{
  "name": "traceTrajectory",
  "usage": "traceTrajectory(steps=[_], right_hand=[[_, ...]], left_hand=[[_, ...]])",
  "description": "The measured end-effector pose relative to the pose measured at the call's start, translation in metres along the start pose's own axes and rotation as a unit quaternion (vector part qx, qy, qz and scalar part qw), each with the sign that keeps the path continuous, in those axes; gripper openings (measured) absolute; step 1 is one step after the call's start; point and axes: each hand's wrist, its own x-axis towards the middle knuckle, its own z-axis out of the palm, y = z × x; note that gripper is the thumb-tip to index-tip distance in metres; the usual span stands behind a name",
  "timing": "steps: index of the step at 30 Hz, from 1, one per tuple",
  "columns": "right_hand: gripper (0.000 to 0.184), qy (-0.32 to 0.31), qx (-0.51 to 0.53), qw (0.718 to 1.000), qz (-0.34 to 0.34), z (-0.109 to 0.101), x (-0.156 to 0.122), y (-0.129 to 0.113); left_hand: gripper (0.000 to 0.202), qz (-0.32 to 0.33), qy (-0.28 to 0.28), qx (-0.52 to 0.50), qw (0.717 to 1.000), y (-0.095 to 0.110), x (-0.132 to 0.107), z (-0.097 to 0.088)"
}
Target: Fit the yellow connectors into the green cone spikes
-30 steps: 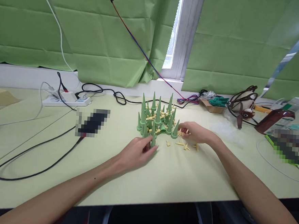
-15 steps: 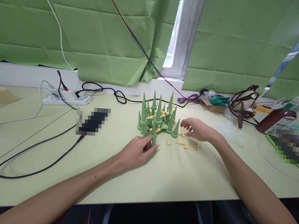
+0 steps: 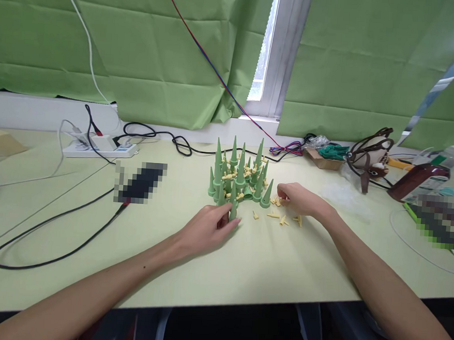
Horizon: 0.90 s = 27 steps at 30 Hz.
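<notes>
Several green cones (image 3: 241, 168) with round bases stand in a cluster, small yellow pegs (image 3: 228, 176) scattered among them. My left hand (image 3: 209, 226) is closed around one green cone (image 3: 233, 208) at the near edge of the cluster, with thumb and fingers about its lower part. Right of the cones, my right hand (image 3: 297, 198) is low over the table with its fingertips drawn together beside loose yellow pieces (image 3: 275, 201). Whatever lies between those fingers is hidden. More yellow branched pieces (image 3: 283, 220) lie between the two hands.
A blurred dark device (image 3: 142, 182) with a black cable lies left, before a white power strip (image 3: 101, 149). Behind the right hand are a small cardboard box (image 3: 324, 160) and clear plastic wrap (image 3: 345, 199). A dark red bottle (image 3: 420, 182) lies farther right.
My right hand's fingers have curled in from a looser, spread pose, down by the yellow pieces. My left hand keeps its hold on the green cone.
</notes>
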Motion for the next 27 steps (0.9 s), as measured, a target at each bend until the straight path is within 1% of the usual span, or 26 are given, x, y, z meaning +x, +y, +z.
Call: traceTrajectory(steps=[6,8,10,13,15,17,18,20,21,23,27], right_hand=[[0.014,0.018,-0.008,1.000,0.024,-0.003,-0.005,-0.003],[0.014,0.034,-0.009,0.998,0.042,-0.006,-0.010,-0.008],[0.015,0.052,-0.010,0.998,0.034,-0.011,-0.017,-0.017],[0.011,0.118,0.009,0.993,-0.018,-0.016,-0.029,-0.036],[0.011,0.169,0.031,0.984,-0.052,-0.017,-0.036,-0.050],[0.011,0.217,0.072,0.965,-0.129,-0.012,-0.040,-0.062],[0.010,0.234,0.100,0.951,-0.176,-0.009,-0.041,-0.067],[0.012,0.261,0.154,0.923,-0.239,0.001,-0.041,-0.074],[0.015,0.268,0.165,0.914,-0.256,0.007,-0.039,-0.076],[0.018,0.272,0.168,0.905,-0.279,0.017,-0.037,-0.078],[0.014,0.277,0.207,0.898,-0.272,0.030,-0.032,-0.078]], left_hand=[[0.032,-0.003,0.000,-0.003,1.000,0.001,0.001,0.000],[0.033,-0.007,0.005,-0.007,1.000,0.000,0.001,0.000],[0.036,-0.011,0.019,-0.017,1.000,0.000,0.001,0.001],[0.039,-0.009,0.042,-0.038,0.998,-0.001,0.002,0.001],[0.040,-0.004,0.047,-0.045,0.998,0.000,0.003,0.001],[0.040,-0.001,0.048,-0.052,0.997,0.000,0.004,0.001],[0.040,-0.001,0.050,-0.056,0.997,0.000,0.004,0.001],[0.039,0.000,0.056,-0.060,0.997,-0.001,0.005,0.002],[0.039,0.001,0.061,-0.058,0.996,-0.001,0.005,0.002],[0.040,0.003,0.072,-0.048,0.996,-0.003,0.005,0.002],[0.040,0.006,0.087,-0.032,0.996,-0.005,0.004,0.001]])
